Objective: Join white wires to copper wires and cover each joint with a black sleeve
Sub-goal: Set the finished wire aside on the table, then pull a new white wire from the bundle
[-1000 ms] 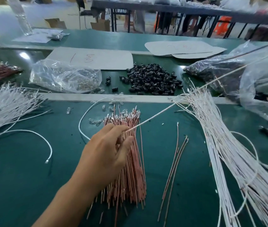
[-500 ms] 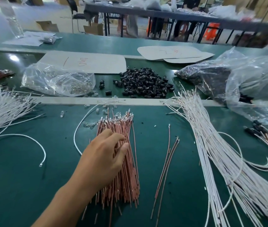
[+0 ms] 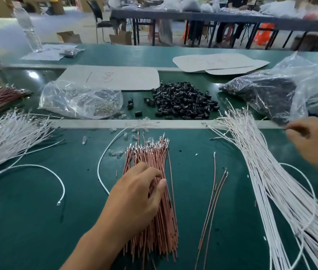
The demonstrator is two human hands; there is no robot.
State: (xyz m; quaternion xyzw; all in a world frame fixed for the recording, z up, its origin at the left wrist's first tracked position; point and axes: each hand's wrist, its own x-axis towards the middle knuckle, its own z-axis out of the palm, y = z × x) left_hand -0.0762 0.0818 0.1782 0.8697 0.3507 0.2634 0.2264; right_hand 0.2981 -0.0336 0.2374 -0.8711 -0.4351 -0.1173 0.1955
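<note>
A thick bundle of copper wires (image 3: 154, 158) lies on the green bench in front of me. My left hand (image 3: 134, 195) rests on its middle, fingers curled into the wires and thumb pressed against them. A long sheaf of white wires (image 3: 271, 182) runs down the right side. My right hand (image 3: 313, 145) hovers beside its far end, fingers curled; blur hides whether it holds anything. A heap of black sleeves (image 3: 183, 102) sits behind the metal strip. A few loose copper wires (image 3: 212, 191) lie between the two bundles.
More white wires (image 3: 8, 137) fan out at the left, with two single white wires (image 3: 103, 162) curving near the copper. A clear bag of small parts (image 3: 80, 100) and a bag of black sleeves (image 3: 261, 94) sit behind. Tiny clear caps (image 3: 115, 152) dot the mat.
The taut white wire running from my left hand to the upper right is gone. My right hand has come into view at the right. My left hand stays on the copper bundle.
</note>
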